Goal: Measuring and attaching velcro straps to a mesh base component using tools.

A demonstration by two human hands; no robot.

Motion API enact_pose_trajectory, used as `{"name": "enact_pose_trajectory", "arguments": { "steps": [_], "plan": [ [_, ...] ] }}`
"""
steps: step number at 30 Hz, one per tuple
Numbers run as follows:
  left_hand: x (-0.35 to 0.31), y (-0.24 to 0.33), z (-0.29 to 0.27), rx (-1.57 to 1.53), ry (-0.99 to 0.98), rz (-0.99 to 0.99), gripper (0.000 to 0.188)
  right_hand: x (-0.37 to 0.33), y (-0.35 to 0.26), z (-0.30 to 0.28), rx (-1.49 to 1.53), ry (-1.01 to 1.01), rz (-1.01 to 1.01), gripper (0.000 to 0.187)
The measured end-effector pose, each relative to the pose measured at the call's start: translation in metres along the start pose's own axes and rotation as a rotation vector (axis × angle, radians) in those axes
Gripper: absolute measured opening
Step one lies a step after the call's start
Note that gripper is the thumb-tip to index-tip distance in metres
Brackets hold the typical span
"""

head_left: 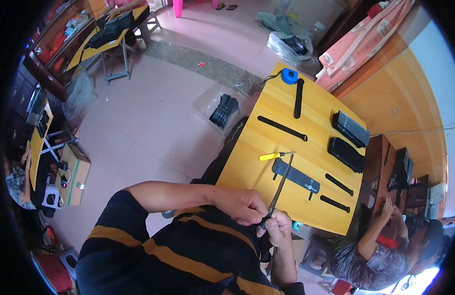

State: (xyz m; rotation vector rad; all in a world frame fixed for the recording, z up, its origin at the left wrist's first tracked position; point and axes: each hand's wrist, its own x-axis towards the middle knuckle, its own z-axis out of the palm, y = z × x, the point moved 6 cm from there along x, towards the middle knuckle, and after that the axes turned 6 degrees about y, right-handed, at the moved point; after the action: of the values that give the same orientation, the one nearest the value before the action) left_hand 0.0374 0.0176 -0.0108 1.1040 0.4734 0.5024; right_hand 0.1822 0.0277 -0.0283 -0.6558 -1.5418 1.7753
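In front of my body, both hands are closed on one thin black strap (281,184), which runs up from my fingers across the table. My left hand (241,205) pinches it close to its lower end. My right hand (277,229) grips that end just beside, thumb on top. The part between my fingers is mostly hidden. Beneath the strap lies a dark grey flat long pouch (301,180) with short black tabs. A yellow-handled pointed tool (269,157), like an awl or screwdriver, rests at the pouch's upper left.
The yellow table (237,173) holds loose black straps (281,128), stacked dark pouches (346,154) and a blue tape measure (289,76). A clear bin (202,105) with black pieces stands on the floor to the left. Another person (375,255) sits at the right; others work at tables farther left.
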Motion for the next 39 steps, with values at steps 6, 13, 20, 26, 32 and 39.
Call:
{"name": "enact_pose_trajectory", "arguments": {
  "steps": [6, 13, 20, 26, 32, 39],
  "plan": [
    [-0.008, 0.042, 0.009, 0.679, 0.294, 0.265, 0.028, 0.006, -0.004, 0.004, -0.085, 0.196, -0.030, 0.022],
    [-0.014, 0.058, 0.012, 0.800, 0.228, 0.339, 0.034, 0.004, -0.019, 0.011, 0.051, -0.144, -0.030, 0.024],
    [-0.114, 0.042, -0.107, 0.723, -0.054, -0.190, 0.046, -0.013, -0.029, -0.014, -0.293, -0.603, 0.174, 0.032],
    [-0.308, 0.033, -0.221, 0.393, 0.724, -0.502, 0.046, -0.041, -0.024, -0.084, -0.299, -0.564, 0.352, 0.036],
    [-0.358, 0.018, -0.233, 0.145, 1.041, -0.185, 0.045, -0.031, -0.008, -0.095, -0.363, -0.566, 0.542, 0.042],
    [-0.291, 0.008, -0.201, 0.129, 1.017, -0.062, 0.046, 0.002, 0.010, -0.100, -0.493, -0.453, 0.614, 0.041]
  ]
}}
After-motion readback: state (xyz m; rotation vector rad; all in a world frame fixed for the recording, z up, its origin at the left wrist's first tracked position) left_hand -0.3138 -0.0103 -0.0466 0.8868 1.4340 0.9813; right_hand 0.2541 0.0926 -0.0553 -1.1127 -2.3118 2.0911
